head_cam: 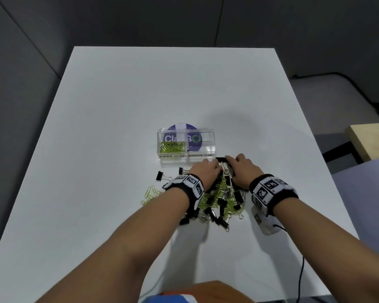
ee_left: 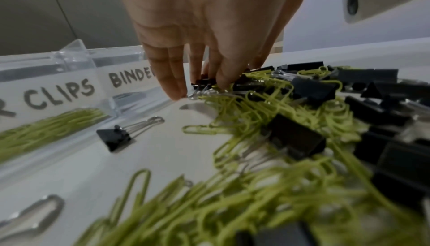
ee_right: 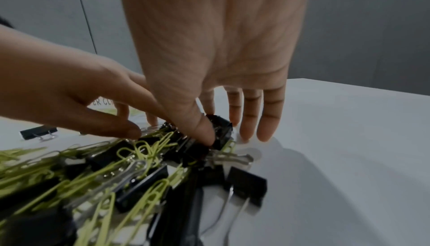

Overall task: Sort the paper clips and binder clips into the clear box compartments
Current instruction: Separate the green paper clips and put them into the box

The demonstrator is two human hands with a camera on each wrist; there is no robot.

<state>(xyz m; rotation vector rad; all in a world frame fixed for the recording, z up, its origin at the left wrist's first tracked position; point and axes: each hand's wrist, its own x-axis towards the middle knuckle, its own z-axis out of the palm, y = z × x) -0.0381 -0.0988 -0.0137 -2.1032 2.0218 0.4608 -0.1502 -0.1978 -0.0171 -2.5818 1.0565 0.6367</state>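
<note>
A clear box [head_cam: 212,141] stands on the white table [head_cam: 118,106]. Its left compartment, labelled PAPER CLIPS, holds green paper clips [head_cam: 172,147]; the right one, labelled BINDER CLIPS [head_cam: 200,155], looks empty. In front lies a tangled pile [head_cam: 219,200] of green paper clips and black binder clips. My left hand [head_cam: 214,166] reaches into the pile's far edge, its fingertips [ee_left: 177,93] pinching a small black binder clip [ee_left: 203,82]. My right hand [head_cam: 228,159] is beside it, thumb and forefinger pinching another black binder clip [ee_right: 224,125].
Two loose binder clips [head_cam: 162,174] [head_cam: 183,170] lie left of the pile, and scattered green paper clips [head_cam: 150,192] lie at its left front. A wooden surface [head_cam: 370,141] stands off the table's right edge. A black cable [head_cam: 301,274] trails over the near right.
</note>
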